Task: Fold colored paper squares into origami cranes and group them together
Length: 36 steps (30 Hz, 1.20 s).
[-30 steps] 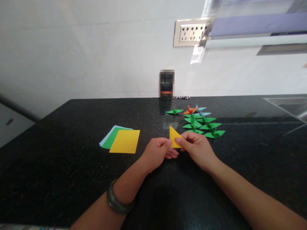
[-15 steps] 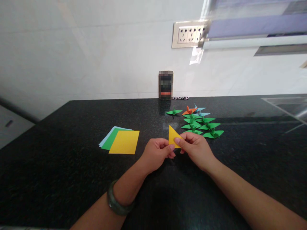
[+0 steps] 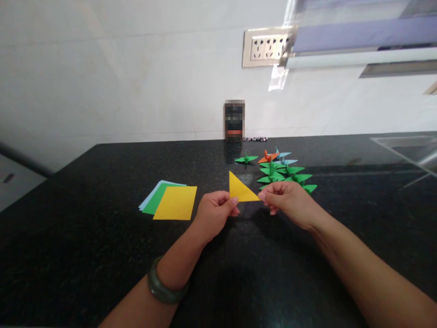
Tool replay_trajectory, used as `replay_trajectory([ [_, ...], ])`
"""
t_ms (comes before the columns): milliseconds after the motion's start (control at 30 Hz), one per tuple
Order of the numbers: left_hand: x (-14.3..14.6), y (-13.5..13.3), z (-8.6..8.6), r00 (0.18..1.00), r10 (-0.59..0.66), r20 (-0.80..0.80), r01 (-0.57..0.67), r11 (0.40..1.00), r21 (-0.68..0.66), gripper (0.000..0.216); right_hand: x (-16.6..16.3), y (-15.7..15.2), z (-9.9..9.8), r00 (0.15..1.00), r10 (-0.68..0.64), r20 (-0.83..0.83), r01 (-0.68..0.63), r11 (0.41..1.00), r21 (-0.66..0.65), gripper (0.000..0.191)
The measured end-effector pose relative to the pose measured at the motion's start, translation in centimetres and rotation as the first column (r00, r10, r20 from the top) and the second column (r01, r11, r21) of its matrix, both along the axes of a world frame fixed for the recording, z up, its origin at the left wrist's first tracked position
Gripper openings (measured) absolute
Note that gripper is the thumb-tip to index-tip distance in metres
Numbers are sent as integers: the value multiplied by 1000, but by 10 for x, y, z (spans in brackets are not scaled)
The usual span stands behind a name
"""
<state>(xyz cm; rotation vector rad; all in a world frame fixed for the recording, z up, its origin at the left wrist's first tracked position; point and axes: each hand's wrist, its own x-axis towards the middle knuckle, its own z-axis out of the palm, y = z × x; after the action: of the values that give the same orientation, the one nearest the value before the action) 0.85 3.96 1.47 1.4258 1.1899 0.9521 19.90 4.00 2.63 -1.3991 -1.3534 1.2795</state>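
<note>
A kitchen, by the look of its stone bench (image 3: 85, 246) and tiled wall (image 3: 143, 82).
The long bench is dark, speckled and polished like stone, running against the glossy pale wall with its thin tile joints. A beige plate of several power sockets (image 3: 266, 48) is set in that wall above the bench, as kitchens commonly have. At the far right, a pale-rimmed inset (image 3: 409, 150) lies in the bench top; whether it is a sink or a hob cannot be told. Whether the kitchen belongs to a home is not certain.
</note>
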Motion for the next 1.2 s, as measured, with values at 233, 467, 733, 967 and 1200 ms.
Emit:
replay_trajectory([
  [233, 4, -3, -2, 990, -109, 86, 114, 991, -64, 18, -15, -10, -4, 974, 225, 6, -225, 974, 17, 26],
  [467, 8, -4, -8, 989, -6, 147, 10, 1000, -26, 17, -30, -14, -9, 992, 111, 68, -113, 993, 40, 27],
  [733, 2, 3, -6, 986, 59, 158, -41, 992, -117, 22, -21, -8, -10, 987, -45, -154, 52, 998, 42, 29],
  [967, 6, -5, -2, 949, -172, 264, 232, 948, -219, 27, -26, -11, -10, 917, 63, -393, -44, 997, 58, 25],
  [1200, 6, -4, -8, 894, -200, 402, 332, 897, -293, 29, -30, -12, -11, 869, 40, -493, -70, 997, -43, 25],
])
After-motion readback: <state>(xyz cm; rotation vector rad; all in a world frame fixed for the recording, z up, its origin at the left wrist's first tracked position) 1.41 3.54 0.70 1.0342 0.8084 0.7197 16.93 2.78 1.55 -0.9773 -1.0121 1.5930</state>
